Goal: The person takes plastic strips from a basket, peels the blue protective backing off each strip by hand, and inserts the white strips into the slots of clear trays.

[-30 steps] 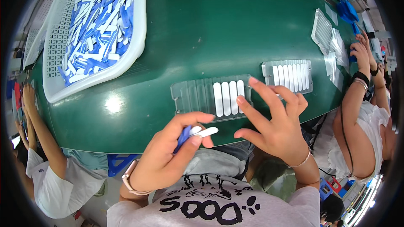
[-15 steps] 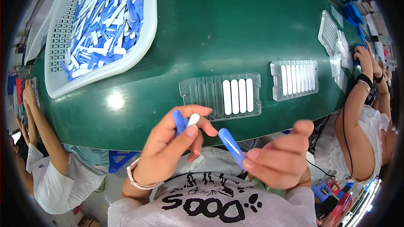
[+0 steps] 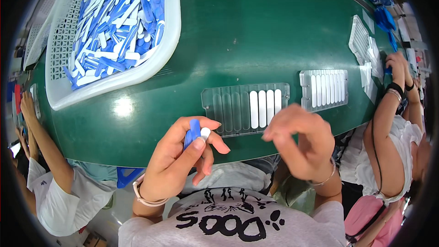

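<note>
Strips half out of sight in left grip, right grip blurry

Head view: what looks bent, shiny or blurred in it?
In the head view, the green table's near edge bows and the picture corners go black; in the head view, a white glare spot shines on its left; in the head view, the right hand is blurred, the left hand sharper.

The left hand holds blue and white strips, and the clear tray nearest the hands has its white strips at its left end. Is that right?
Wrong end: the head view shows that clear tray with its row of white strips at its right end. The left hand does hold blue and white strips.
</note>
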A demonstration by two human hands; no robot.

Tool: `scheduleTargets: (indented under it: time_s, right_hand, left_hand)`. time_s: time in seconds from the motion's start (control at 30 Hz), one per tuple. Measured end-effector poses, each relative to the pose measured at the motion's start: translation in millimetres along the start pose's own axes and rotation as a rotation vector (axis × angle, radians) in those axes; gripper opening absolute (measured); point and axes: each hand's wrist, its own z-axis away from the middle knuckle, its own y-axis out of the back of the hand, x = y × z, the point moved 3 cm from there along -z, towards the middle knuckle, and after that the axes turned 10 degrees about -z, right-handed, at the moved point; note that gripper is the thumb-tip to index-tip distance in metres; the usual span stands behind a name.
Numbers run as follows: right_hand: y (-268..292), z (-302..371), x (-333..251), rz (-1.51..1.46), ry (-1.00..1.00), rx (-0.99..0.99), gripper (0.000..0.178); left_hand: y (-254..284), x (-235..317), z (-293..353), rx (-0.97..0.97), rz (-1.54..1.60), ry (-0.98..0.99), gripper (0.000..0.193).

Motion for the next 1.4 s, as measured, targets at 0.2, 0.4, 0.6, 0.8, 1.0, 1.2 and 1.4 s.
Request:
scheduleTargets:
  time_s: [0.2, 0.4, 0.6, 0.8, 1.0, 1.2, 1.4]
  right_hand:
    - [2.6, -37.4, -5.8, 0.354, -0.071, -0.275, 0.016]
    - [-10.0, -70.2, -7.2, 0.641, -0.078, -0.535, 0.013]
    - [-18.8, -98.6, -12.0, 0.922, -0.139, -0.703, 0.041]
    - [-23.9, -86.8, -15.8, 0.954, -0.174, -0.774, 0.045]
    - [-26.5, -68.6, -6.2, 0.002, -0.104, -0.608, 0.020]
    - [-10.4, -74.1, -12.7, 0.057, -0.272, -0.364, 0.009]
    - [-11.8, -75.4, 5.1, 0.553, -0.081, -0.527, 0.016]
  left_hand:
    - [1.5, 3.2, 3.3, 0.072, -0.033, -0.004, 0.025]
    - [2.5, -2.8, 9.0, 0.024, -0.040, -0.012, 0.015]
    - [0.2, 2.2, 8.8, 0.105, -0.063, -0.085, 0.013]
    - [2.5, -0.9, 7.7, 0.038, -0.119, -0.081, 0.010]
    - [-3.5, 5.4, 4.5, -0.170, 0.012, 0.059, 0.011]
    - [-9.3, 4.1, 4.2, -0.179, 0.259, 0.124, 0.026]
    - [-2.0, 4.3, 10.5, -0.044, 0.417, 0.130, 0.047]
